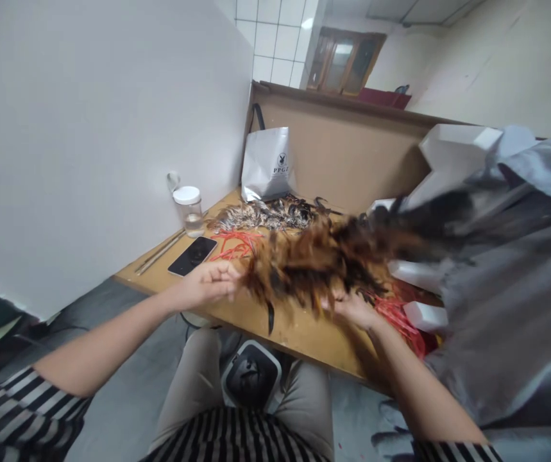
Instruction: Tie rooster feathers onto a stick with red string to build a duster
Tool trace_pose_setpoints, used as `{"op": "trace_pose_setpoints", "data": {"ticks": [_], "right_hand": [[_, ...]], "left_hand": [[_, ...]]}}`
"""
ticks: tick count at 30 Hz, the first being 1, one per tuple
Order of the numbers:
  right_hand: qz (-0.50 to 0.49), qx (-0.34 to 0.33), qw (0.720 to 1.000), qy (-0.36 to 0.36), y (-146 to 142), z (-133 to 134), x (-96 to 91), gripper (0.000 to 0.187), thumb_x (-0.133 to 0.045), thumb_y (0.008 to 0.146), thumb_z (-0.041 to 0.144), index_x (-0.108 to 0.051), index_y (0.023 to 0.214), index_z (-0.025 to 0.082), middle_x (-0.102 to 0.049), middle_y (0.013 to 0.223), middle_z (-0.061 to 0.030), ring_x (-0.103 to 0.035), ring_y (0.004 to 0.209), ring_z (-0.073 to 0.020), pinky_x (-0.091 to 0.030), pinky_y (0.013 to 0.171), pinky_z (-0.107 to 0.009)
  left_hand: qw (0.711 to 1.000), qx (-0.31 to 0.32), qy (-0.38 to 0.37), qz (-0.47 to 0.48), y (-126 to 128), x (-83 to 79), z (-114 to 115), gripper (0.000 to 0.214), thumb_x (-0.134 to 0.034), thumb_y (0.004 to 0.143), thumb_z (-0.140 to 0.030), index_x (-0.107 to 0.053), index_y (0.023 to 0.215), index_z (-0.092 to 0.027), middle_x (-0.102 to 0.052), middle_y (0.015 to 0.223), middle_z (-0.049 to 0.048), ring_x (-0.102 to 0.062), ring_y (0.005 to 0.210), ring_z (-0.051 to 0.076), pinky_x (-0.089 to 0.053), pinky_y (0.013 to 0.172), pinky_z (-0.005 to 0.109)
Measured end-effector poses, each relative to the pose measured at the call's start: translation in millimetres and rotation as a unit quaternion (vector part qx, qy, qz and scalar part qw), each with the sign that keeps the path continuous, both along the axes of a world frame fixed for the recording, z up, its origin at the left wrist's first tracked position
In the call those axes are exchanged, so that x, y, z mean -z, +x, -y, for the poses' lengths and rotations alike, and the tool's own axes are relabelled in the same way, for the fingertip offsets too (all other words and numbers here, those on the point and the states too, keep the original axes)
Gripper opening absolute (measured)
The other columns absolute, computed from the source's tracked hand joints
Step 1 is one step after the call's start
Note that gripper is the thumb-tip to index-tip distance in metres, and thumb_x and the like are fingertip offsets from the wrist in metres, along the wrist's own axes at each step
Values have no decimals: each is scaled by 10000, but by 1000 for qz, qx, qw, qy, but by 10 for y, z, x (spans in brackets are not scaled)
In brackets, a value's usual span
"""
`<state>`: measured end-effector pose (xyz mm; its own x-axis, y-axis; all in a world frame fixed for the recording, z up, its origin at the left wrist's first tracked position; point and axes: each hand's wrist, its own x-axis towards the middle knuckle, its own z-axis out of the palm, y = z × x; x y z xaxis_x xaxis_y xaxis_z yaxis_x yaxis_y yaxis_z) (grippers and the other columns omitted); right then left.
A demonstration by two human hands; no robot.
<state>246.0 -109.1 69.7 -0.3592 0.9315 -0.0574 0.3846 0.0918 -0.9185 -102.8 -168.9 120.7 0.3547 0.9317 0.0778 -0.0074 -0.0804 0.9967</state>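
A long bundle of brown and black feathers (304, 256), blurred by motion, stretches above the front of the wooden table from the middle towards the right. My left hand (217, 280) is closed on its left end. Lower along the bundle, my right hand (351, 308) has its fingers closed at the underside, partly covered by feathers. Behind it on the table lies a pile of loose grey, white and brown feathers (263, 215). Red plastic string (235, 245) lies just beyond my left hand, and more red string (403, 321) lies to the right of my right hand.
A phone (192, 256), thin sticks (160, 252) and a white-lidded jar (189, 208) are at the table's left. A silver bag (266, 163) leans on the back board. White foam blocks (426, 317) and grey cloth (516, 308) crowd the right. A bin (251, 375) stands between my knees.
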Motion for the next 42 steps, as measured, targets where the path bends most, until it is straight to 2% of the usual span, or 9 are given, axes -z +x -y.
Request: {"op": "trace_pose_setpoints", "data": {"ticks": [2, 4, 7, 9, 16, 22, 33, 38, 42], "right_hand": [[39, -72, 996, -28, -24, 137, 91, 249, -703, 661, 393, -693, 649, 144, -622, 592, -24, -546, 546, -150, -426, 541, -289], [62, -94, 994, 3, -152, 246, 90, 201, -686, 675, 372, -710, 698, 174, -665, 710, -45, -589, 668, -185, -447, 638, -315], [4, -9, 995, 97, -511, 353, -35, 290, -699, 662, 320, -687, 925, 199, -665, 977, -74, -579, 937, -237, -416, 851, -371], [-82, -6, 992, 96, -783, 382, -107, 299, -641, 721, 313, -647, 999, 204, -652, 1011, -71, -567, 982, -226, -405, 884, -367], [-270, 96, 958, 2, -1311, 405, 211, 289, -655, 676, 436, -579, 827, 202, -595, 710, -5, -531, 645, -131, -409, 588, -240], [-299, 115, 936, -149, -1330, 543, 437, 335, -639, 661, 525, -555, 714, 205, -266, 394, 95, -172, 343, -59, -124, 369, -223], [-277, 158, 945, -73, -1357, 682, 543, 261, -601, 707, 461, -536, 664, 212, -358, 472, 45, -290, 444, -99, -220, 430, -233], [-256, 156, 953, -53, -1325, 591, 589, 258, -620, 710, 435, -554, 654, 192, -396, 490, 52, -297, 450, -82, -240, 444, -219], [-294, 165, 940, -50, -1295, 506, 574, 244, -659, 688, 402, -615, 748, 170, -563, 598, 24, -457, 532, -94, -354, 524, -213]], "left_hand": [[997, -28, -40, 53, 67, 77, -61, 236, -727, 631, -304, -607, 777, -163, -619, 576, 44, -361, 352, 50, -222, 357, 169], [993, -36, -61, 95, 209, 158, -117, 264, -725, 641, -317, -567, 785, -162, -614, 577, 29, -322, 350, 30, -181, 353, 158], [986, -48, -77, 143, 500, 272, -155, 311, -723, 651, -342, -515, 789, -158, -597, 580, 11, -315, 372, 22, -159, 362, 150], [980, -53, -80, 172, 677, 337, -148, 340, -722, 651, -363, -497, 796, -153, -586, 574, 4, -293, 373, 17, -149, 365, 151], [965, -97, -85, 228, 884, 571, -129, 345, -698, 673, -390, -487, 814, -156, -554, 588, -23, -313, 391, 16, -156, 371, 147], [963, -137, -98, 209, 909, 826, -108, 328, -690, 674, -387, -517, 819, -148, -566, 594, -21, -335, 395, 23, -187, 382, 159], [959, -214, -59, 175, 994, 1043, -73, 314, -691, 663, -380, -528, 806, -152, -564, 553, -41, -373, 394, 36, -279, 432, 183], [955, -269, 37, 118, 1070, 1070, -92, 216, -665, 701, -299, -574, 826, -148, -629, 711, 16, -583, 668, 114, -447, 667, 242], [949, -288, 112, 62, 1144, 1127, -96, 176, -594, 767, -264, -572, 907, -158, -627, 803, 34, -593, 753, 136, -464, 725, 273]]}}
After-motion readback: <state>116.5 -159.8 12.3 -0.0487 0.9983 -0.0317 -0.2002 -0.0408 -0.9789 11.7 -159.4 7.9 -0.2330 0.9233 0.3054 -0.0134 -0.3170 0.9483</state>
